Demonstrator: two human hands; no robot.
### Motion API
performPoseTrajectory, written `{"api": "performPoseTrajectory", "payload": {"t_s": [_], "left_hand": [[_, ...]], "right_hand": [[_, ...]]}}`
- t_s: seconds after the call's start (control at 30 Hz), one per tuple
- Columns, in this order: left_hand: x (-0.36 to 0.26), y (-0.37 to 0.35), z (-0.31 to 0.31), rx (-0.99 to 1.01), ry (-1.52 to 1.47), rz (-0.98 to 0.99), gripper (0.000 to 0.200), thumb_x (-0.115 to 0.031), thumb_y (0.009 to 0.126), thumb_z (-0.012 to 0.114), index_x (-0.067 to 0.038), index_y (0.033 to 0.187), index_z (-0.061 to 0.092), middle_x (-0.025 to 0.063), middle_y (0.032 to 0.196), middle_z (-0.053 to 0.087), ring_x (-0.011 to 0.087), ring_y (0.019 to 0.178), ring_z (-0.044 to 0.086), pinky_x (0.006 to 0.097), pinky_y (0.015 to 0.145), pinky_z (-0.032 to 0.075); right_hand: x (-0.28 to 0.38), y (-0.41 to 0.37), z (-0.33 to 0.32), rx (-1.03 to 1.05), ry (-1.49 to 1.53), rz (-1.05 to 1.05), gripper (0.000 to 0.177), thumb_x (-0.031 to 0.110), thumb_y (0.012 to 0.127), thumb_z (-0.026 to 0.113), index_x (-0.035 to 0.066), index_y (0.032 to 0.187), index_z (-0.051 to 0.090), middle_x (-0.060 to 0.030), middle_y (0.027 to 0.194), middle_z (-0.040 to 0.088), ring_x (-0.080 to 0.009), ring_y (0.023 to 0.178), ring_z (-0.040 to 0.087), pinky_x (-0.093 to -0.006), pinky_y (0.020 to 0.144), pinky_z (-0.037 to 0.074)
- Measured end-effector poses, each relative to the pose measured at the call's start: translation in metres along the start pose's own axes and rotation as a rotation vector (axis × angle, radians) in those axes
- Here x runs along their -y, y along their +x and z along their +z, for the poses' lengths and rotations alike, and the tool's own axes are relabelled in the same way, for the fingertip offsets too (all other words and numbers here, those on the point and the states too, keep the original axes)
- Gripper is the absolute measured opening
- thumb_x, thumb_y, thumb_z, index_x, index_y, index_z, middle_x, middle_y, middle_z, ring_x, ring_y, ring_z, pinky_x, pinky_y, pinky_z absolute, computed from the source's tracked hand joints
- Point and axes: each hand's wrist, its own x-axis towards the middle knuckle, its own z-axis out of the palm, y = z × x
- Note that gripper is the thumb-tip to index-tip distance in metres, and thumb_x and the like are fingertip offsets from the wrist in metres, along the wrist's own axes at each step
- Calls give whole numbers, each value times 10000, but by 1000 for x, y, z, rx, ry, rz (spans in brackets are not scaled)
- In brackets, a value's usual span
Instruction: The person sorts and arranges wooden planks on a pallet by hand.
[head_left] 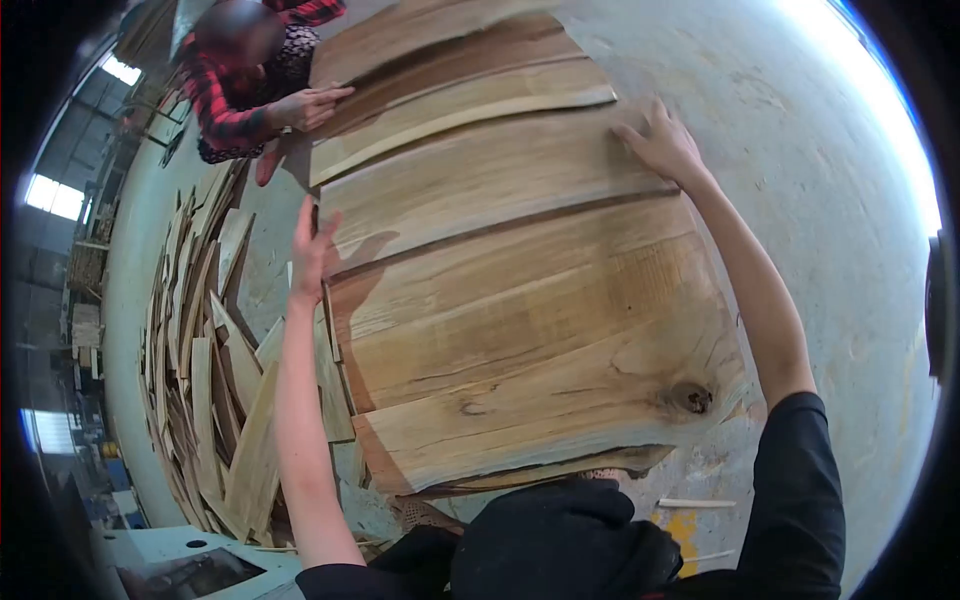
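Observation:
A wide pale wooden board (480,180) lies across the middle of a spread of planks, its near edge casting a dark line. At its left end, my left hand (316,250) has its fingers stretched along the edge, with the thumb apart. My right hand (662,145) is at the board's right end, slightly blurred, with fingers spread. Nearer me lies a broad board (520,300), then one with a dark knot (560,400). Beyond the middle board is a narrow plank with a pale, curved edge (470,122).
A person in a red checked shirt (225,105) crouches at the far left, a hand (310,106) at the far planks. Offcut strips (200,370) are heaped on the left floor. A machine's pale top (190,565) stands lower left. A thin stick (697,503) lies lower right.

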Motion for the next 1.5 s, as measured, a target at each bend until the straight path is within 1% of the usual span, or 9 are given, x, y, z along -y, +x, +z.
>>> {"api": "performPoseTrajectory", "payload": {"t_s": [0.2,0.63,0.8,1.03,1.1,1.17,1.27,1.4,1.5], "left_hand": [[20,2,0,-5,-12,31,983,-600,998,573,32,1639,177,143,1721,193,214,1589,155,354,1280,110],[13,3,10,7,-262,92,835,-582,1088,392,10,1644,199,97,1718,226,197,1585,180,354,1286,99],[47,21,-5,34,-188,268,781,-532,1114,330,7,1650,151,93,1731,181,194,1600,116,353,1297,67],[40,4,-27,109,-92,182,768,-562,1109,299,-71,1672,121,68,1749,113,194,1604,81,343,1298,49],[11,-20,-71,142,-66,96,1124,-826,923,457,-36,1659,147,106,1754,80,214,1607,95,370,1292,129],[-8,-64,-136,148,310,-103,1057,-754,944,520,-70,1664,160,130,1735,164,247,1594,163,403,1286,176],[62,-143,-238,318,890,-149,1133,-644,836,756,-49,1639,222,228,1686,247,350,1567,236,503,1261,247],[71,-309,-279,389,1611,-898,1490,-591,507,962,-13,1629,171,246,1675,219,440,1568,159,687,1212,229],[107,-365,-309,215,1422,-802,1672,-571,337,1003,-24,1638,106,263,1682,158,452,1564,158,764,1179,188]], "right_hand": [[-2,-17,2,58,368,38,726,565,906,705,-55,1275,627,-259,1144,726,-403,1170,670,-438,1000,507],[-14,16,19,-14,352,-55,809,570,873,753,-23,1401,593,-267,1343,652,-385,1263,621,-442,1064,486],[-39,43,41,45,490,-139,607,340,964,744,-32,1414,580,-138,1304,692,-181,1173,637,-323,990,510],[-28,53,8,233,379,-125,566,418,982,679,-4,1359,652,-96,1244,705,-174,1119,635,-329,988,502],[-89,132,27,264,187,-211,450,406,975,683,23,1210,714,-60,1077,708,-165,1022,639,-330,856,529],[-117,176,35,249,259,-5,505,417,967,684,19,1278,674,-111,1142,702,-222,1088,631,-375,894,522],[-41,151,52,-449,-112,-359,596,435,982,689,-20,1361,623,-204,1286,683,-307,1214,635,-415,1016,500],[183,-4,42,-179,214,-750,489,299,1042,642,79,1471,564,-143,1507,560,-332,1425,492,-450,1160,398],[236,-58,63,-165,173,-1045,470,222,1021,668,124,1469,569,-110,1552,520,-311,1470,445,-485,1198,373]]}}
